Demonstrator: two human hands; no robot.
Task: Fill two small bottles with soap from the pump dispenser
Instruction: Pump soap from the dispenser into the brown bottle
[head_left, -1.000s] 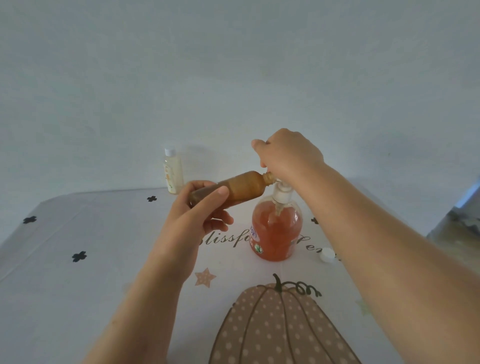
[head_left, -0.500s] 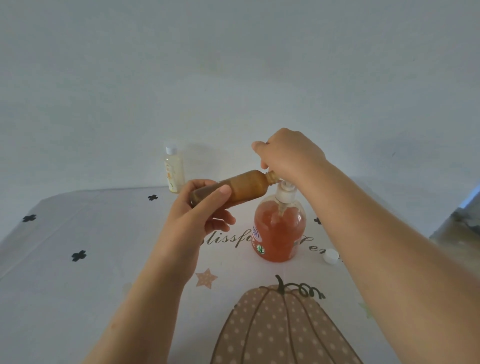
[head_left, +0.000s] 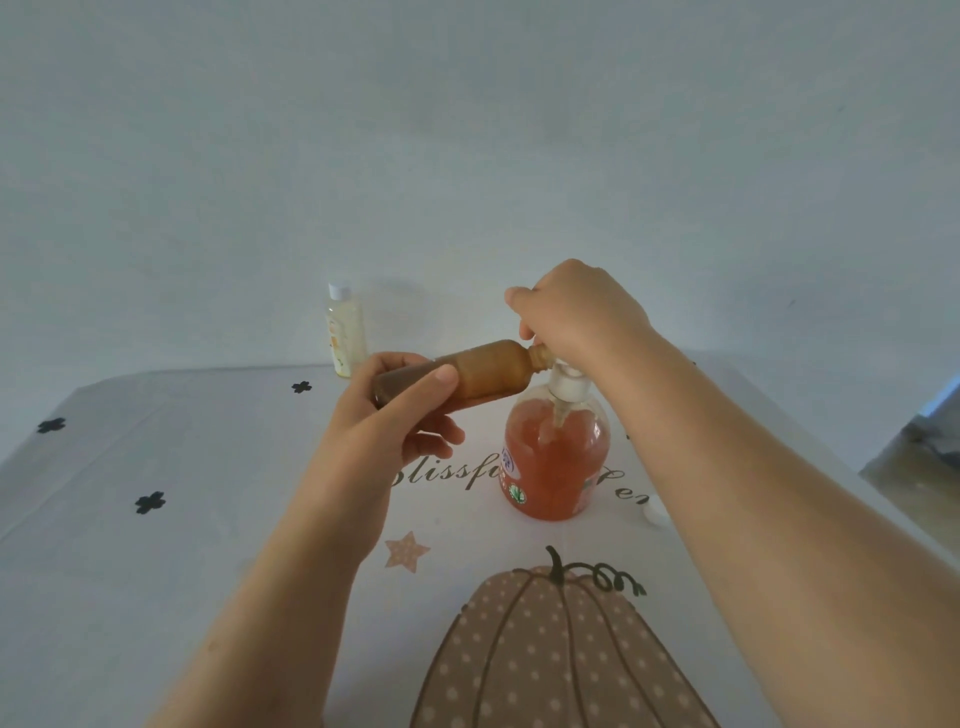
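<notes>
My left hand (head_left: 395, 415) grips a small brown bottle (head_left: 483, 369) held almost sideways, its open neck pointing right against the pump's nozzle. The pump dispenser (head_left: 556, 457), clear with orange soap inside, stands on the table below. My right hand (head_left: 576, 306) sits on top of the white pump head with fingers curled over it; the head itself is mostly hidden under the hand. A second small bottle (head_left: 345, 330), pale yellow with a white cap, stands upright at the table's far edge by the wall.
A small white cap (head_left: 655, 515) lies on the tablecloth (head_left: 156, 519) right of the dispenser, half hidden by my right forearm. The cloth shows a pumpkin print (head_left: 561, 649) near me. A plain wall rises behind; the table's right edge drops off at far right.
Almost nothing differs; both hands keep their hold, and the bottle and pump stay together with only a slight shift of the view.
</notes>
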